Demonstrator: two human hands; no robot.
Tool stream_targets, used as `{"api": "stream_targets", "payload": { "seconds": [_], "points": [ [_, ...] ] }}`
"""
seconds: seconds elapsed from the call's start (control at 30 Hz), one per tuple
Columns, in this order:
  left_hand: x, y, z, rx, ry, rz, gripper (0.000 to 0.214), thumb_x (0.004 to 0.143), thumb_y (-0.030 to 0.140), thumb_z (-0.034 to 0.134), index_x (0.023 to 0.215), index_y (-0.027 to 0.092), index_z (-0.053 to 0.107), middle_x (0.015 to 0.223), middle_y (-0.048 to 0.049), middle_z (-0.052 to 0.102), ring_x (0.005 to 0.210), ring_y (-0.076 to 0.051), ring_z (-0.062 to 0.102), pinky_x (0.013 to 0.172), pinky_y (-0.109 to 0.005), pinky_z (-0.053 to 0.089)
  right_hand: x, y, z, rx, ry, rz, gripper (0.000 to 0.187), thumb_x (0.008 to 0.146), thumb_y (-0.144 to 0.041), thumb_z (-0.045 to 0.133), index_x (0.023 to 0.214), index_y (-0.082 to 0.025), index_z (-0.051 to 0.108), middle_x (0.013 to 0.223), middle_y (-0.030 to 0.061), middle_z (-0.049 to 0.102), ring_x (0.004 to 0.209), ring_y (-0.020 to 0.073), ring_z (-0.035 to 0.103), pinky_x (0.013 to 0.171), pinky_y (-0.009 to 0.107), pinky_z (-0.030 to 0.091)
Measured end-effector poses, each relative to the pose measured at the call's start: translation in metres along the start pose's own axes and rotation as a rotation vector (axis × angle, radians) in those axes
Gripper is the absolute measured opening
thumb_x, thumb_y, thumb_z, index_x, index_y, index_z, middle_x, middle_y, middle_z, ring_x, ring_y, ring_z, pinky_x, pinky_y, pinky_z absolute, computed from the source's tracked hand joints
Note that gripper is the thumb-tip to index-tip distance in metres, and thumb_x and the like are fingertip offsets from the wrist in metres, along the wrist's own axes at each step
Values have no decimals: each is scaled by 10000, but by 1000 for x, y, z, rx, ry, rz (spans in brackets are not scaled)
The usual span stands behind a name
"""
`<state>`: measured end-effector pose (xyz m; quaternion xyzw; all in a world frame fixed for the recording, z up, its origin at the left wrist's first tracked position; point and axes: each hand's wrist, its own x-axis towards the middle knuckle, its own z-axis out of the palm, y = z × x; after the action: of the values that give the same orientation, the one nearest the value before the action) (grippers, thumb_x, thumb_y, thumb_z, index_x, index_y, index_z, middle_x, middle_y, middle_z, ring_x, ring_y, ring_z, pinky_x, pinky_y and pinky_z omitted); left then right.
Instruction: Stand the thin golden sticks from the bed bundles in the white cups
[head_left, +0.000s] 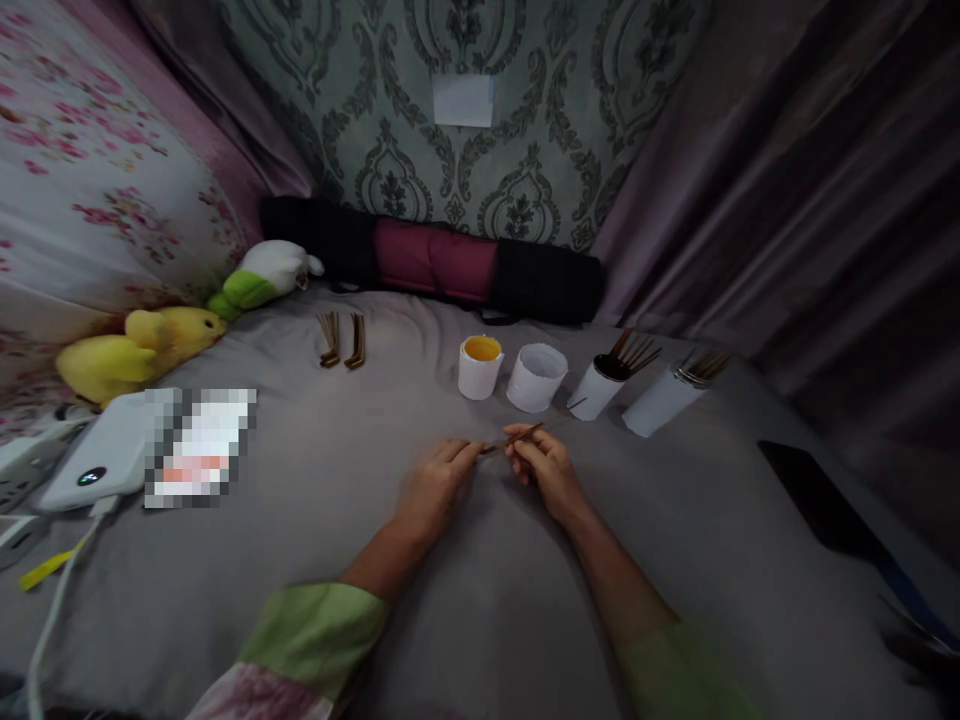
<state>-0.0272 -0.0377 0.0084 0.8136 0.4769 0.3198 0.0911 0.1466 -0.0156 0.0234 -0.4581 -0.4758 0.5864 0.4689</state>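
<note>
A thin brown stick runs level between my hands, just above the grey sheet. My left hand is closed with its fingertips pinched at the stick's left end. Thumb and fingers of my right hand pinch the stick, and its right end sticks out past them. Beyond my hands stand a white cup with a yellow inside and a wider white cup. To their right, a white dark-mouthed cup and a tilted white holder both carry several thin brown sticks.
Two small bundles of brown sticks lie at the left. A white power bank with a cable and a blurred phone are nearer. Plush toys and a black-and-maroon roll bag line the back. A dark flat object lies right.
</note>
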Motion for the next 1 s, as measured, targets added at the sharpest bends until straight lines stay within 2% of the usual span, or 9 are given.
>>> {"api": "stream_targets", "payload": {
  "seconds": [0.2,0.7,1.0],
  "points": [
    [1,0,-1,-15,-25,-3,328,845,172,367,1139,179,512,976,-90,595,898,-180,522,771,-325,435,0,0,0,25,-6,6,254,710,-302,519,922,-168,556,688,-10,544,496,71,450,387,178,313],
    [0,-1,3,-151,20,-6,321,856,189,346,1139,188,499,933,-85,589,883,-166,535,764,-307,437,1,2,0,27,27,-1,293,730,-424,532,871,-170,569,664,-12,548,481,67,459,380,176,312],
    [3,-3,8,-351,62,-158,283,841,215,393,1080,177,538,977,-72,614,895,-151,557,801,-300,427,2,3,-1,-9,54,-12,288,744,-418,520,875,-166,566,654,-14,542,475,66,452,378,175,309]
  ]
}}
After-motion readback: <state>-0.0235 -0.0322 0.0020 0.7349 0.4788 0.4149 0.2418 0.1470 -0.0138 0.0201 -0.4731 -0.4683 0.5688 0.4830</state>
